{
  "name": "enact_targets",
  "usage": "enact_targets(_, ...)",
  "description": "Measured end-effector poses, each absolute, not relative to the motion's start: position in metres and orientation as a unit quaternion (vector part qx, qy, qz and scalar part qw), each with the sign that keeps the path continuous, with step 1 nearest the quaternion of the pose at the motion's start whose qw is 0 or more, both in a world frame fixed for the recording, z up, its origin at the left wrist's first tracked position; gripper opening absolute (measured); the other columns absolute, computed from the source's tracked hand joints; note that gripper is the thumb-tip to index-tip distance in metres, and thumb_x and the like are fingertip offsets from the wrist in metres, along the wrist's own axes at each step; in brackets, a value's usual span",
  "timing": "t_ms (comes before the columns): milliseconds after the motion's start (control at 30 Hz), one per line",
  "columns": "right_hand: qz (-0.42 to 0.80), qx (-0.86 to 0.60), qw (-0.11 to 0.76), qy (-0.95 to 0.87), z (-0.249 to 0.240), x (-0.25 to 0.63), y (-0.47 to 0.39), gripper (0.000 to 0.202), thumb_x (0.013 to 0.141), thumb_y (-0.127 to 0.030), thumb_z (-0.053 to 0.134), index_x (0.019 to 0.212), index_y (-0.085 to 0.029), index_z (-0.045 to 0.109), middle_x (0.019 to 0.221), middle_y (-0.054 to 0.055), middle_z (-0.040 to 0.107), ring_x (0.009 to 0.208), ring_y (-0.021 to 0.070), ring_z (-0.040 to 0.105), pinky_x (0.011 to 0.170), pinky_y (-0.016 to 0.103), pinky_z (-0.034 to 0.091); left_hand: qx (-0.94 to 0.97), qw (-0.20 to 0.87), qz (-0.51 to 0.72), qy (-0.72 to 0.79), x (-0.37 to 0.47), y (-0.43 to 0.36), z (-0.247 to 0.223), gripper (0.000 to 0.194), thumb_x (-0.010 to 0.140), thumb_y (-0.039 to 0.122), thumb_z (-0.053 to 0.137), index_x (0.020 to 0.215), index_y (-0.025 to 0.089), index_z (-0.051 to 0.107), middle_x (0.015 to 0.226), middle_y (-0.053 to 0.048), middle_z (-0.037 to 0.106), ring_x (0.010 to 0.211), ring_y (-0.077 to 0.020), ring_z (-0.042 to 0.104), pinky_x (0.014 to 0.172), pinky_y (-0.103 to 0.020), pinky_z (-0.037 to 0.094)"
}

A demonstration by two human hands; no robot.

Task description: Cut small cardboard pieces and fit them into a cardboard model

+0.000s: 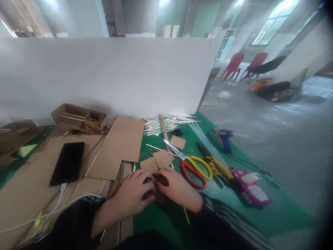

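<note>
My left hand (139,189) and my right hand (174,185) meet at the front of the green table, their fingers curled inward. Between them is a small piece of cardboard (160,198), gripped from both sides and mostly hidden by the fingers. Just beyond the fingertips lie two small cardboard squares, a right one (162,159) and a left one (149,165). Scissors (194,168) with one red and one yellow handle rest open to the right of my right hand. Another cardboard square (178,142) lies farther back, near a thin wooden stick (155,147).
Pliers (215,163), a purple device (251,187) and a blue glue gun (225,137) lie to the right. Packaged sticks (158,125) sit at the back. On the left are cardboard sheets (119,146), a phone (68,163) with a white cable, and a cardboard box (70,116). A white panel (111,76) stands behind.
</note>
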State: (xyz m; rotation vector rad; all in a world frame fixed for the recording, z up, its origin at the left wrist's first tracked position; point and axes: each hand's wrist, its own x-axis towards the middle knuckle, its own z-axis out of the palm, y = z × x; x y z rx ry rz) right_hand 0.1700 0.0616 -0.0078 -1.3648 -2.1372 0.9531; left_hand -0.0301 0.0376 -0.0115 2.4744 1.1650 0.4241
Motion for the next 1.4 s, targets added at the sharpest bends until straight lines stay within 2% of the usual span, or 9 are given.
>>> enact_targets(133,0.235,-0.538,0.253,-0.769,-0.001,0.183,0.061,0.017,0.088,-0.028,0.055,0.102,-0.022,0.063,0.102,0.006,0.065,0.095,0.0234,0.06,0.083,0.034,0.046,0.872,0.205,0.141,0.422,-0.03,0.038,-0.009,0.007,0.083,0.024,0.063,0.09,0.026,0.061,0.114,-0.001,0.058,0.108,-0.0227,0.05,0.093,-0.038,0.041)
enact_targets(467,0.088,-0.553,0.064,-0.826,-0.016,0.214,0.05,0.045,0.083,-0.011,0.046,0.127,-0.02,0.051,0.079,0.007,0.071,0.063,0.0236,0.065,0.05,0.03,0.035,0.889,0.2,0.109,0.396,-0.025,0.038,-0.01,0.004,0.087,0.019,0.054,0.09,0.022,0.056,0.12,-0.002,0.06,0.11,-0.0234,0.052,0.096,-0.041,0.04)
enact_targets(633,0.326,-0.554,0.217,-0.734,-0.009,0.235,0.066,0.019,0.083,-0.019,0.052,0.093,-0.023,0.067,0.072,0.003,0.068,0.061,0.019,0.063,0.055,0.028,0.044,0.894,0.198,0.099,0.39,-0.025,0.038,-0.009,0.005,0.089,0.02,0.053,0.092,0.022,0.056,0.123,-0.002,0.06,0.11,-0.024,0.054,0.097,-0.043,0.042)
enact_targets(733,0.541,-0.488,0.378,-0.571,-0.004,0.251,0.075,0.019,0.09,-0.029,0.048,0.094,-0.021,0.065,0.073,0.004,0.068,0.059,0.0172,0.063,0.049,0.026,0.045,0.895,0.201,0.097,0.387,-0.025,0.039,-0.008,0.006,0.09,0.019,0.053,0.094,0.022,0.055,0.127,-0.001,0.058,0.113,-0.024,0.052,0.098,-0.044,0.042)
enact_targets(833,0.615,-0.423,0.437,-0.502,-0.005,0.253,0.075,0.011,0.089,-0.032,0.055,0.094,-0.022,0.059,0.078,0.004,0.071,0.06,0.0165,0.064,0.047,0.025,0.046,0.894,0.209,0.104,0.384,-0.026,0.04,-0.011,0.007,0.09,0.018,0.051,0.095,0.022,0.056,0.129,-0.002,0.057,0.117,-0.0237,0.05,0.101,-0.043,0.042)
enact_targets(1000,0.446,-0.41,0.36,-0.71,-0.016,0.231,0.061,0.008,0.091,-0.029,0.058,0.092,-0.022,0.059,0.098,0.007,0.071,0.086,0.0196,0.065,0.074,0.033,0.052,0.906,0.202,0.115,0.353,-0.031,0.042,-0.022,0.016,0.092,0.017,0.05,0.105,0.022,0.056,0.134,-0.003,0.053,0.123,-0.023,0.044,0.105,-0.042,0.04)
enact_targets(1100,0.353,-0.35,0.26,-0.827,-0.023,0.218,0.053,0.038,0.078,-0.036,0.073,0.108,-0.02,0.057,0.122,0.01,0.061,0.114,0.0275,0.053,0.096,0.044,0.043,0.913,0.187,0.12,0.343,-0.034,0.042,-0.025,0.015,0.092,0.019,0.051,0.104,0.025,0.059,0.135,-0.001,0.052,0.125,-0.0238,0.042,0.104,-0.043,0.041)
enact_targets(1233,0.3,-0.37,0.16,-0.864,-0.028,0.208,0.049,0.068,0.061,-0.041,0.084,0.117,-0.02,0.051,0.131,0.011,0.054,0.12,0.0328,0.044,0.099,0.049,0.036,0.912,0.182,0.114,0.35,-0.035,0.041,-0.023,0.01,0.09,0.022,0.053,0.093,0.025,0.061,0.137,0.002,0.051,0.129,-0.0259,0.039,0.105,-0.045,0.04)
enact_targets(1400,0.278,-0.38,0.159,-0.868,-0.031,0.203,0.049,0.052,0.068,-0.032,0.077,0.111,-0.02,0.051,0.124,0.008,0.057,0.116,0.0291,0.046,0.095,0.044,0.036,0.907,0.189,0.122,0.357,-0.036,0.04,-0.022,0.012,0.087,0.028,0.057,0.097,0.024,0.061,0.138,-0.003,0.049,0.13,-0.027,0.039,0.108,-0.047,0.037)
